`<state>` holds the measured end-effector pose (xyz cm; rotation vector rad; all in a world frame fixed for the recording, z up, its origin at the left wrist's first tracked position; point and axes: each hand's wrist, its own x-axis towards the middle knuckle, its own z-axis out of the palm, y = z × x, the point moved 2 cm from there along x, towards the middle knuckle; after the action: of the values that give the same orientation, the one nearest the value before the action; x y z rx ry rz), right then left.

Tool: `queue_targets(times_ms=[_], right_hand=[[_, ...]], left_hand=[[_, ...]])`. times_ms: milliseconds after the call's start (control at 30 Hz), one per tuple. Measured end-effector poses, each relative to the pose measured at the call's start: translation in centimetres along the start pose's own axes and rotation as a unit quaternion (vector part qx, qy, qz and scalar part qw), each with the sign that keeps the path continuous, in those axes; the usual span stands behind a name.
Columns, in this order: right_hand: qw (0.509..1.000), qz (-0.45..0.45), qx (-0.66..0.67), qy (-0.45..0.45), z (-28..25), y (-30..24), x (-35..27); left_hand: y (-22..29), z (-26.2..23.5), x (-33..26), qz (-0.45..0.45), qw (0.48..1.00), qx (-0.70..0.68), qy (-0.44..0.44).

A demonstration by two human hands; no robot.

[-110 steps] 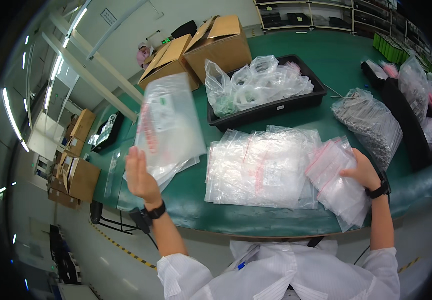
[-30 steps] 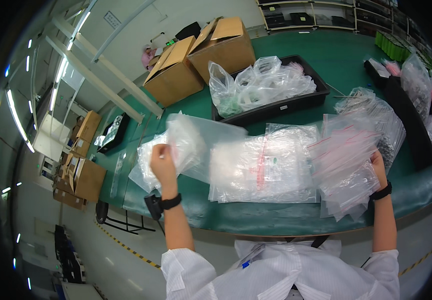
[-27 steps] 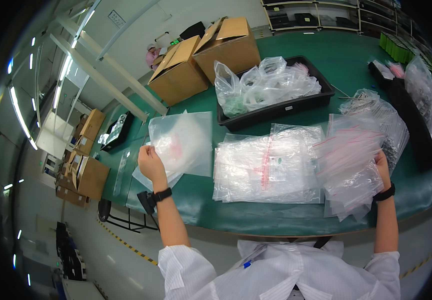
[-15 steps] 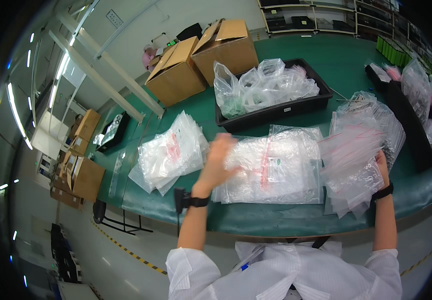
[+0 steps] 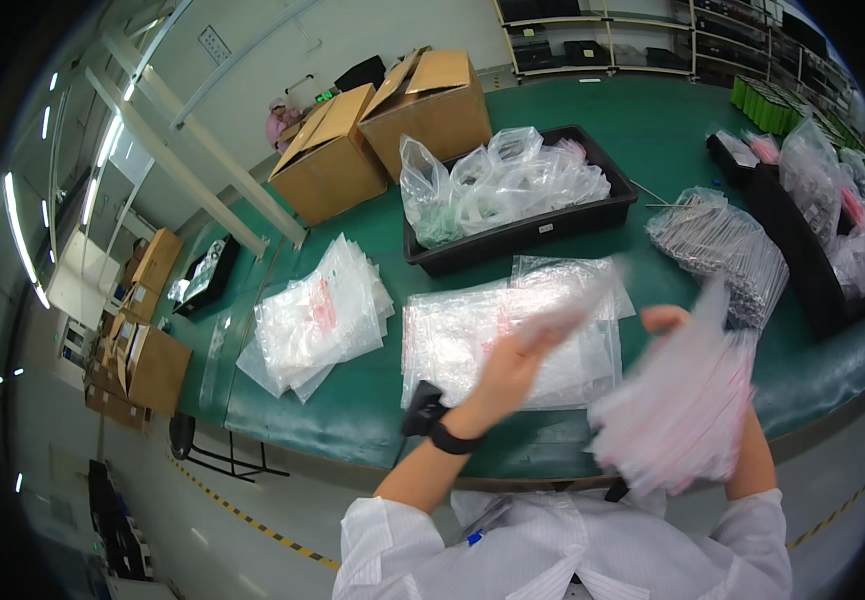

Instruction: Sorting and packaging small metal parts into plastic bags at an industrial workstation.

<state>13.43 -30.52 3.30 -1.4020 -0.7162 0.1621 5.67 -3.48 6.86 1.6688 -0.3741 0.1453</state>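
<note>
A fanned stack of clear zip bags with red lines point(image 5: 673, 410) is in my right hand point(image 5: 665, 319), whose fingers curl at its upper edge; most of that hand is hidden behind the bags. My left hand point(image 5: 509, 376) is closed on a blurred clear plastic bag point(image 5: 585, 300), held over a flat pile of clear bags point(image 5: 448, 345) on the table. Further left lies another loose pile of clear bags point(image 5: 298, 325). Beyond my right hand rests a plastic bag full of thin metal rods point(image 5: 723, 245).
A black tray point(image 5: 543, 235) of bagged parts stands behind the flat pile on the green table point(image 5: 653, 115). Two cardboard boxes point(image 5: 428, 105) sit at the back. Black bins point(image 5: 803, 245) with bagged parts line the right side. A person point(image 5: 280, 122) sits far off.
My left hand has moved right over the flat pile and now holds a bag. My right hand has drawn its stack of bags nearer and leftward, away from the rods.
</note>
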Motion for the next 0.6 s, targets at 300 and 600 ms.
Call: queue_targets(times_ms=[300,600], right_hand=[[0.908,-0.005,-0.417,-0.040,-8.6,7.7,-3.6],[0.725,-0.086,-0.681,0.055,-15.0,10.0,-6.8]], left_hand=[[-1.6,0.8,-2.7,0.010,0.921,0.366,-0.131],[-1.9,-7.0,-10.7,-0.034,0.866,0.489,-0.093]])
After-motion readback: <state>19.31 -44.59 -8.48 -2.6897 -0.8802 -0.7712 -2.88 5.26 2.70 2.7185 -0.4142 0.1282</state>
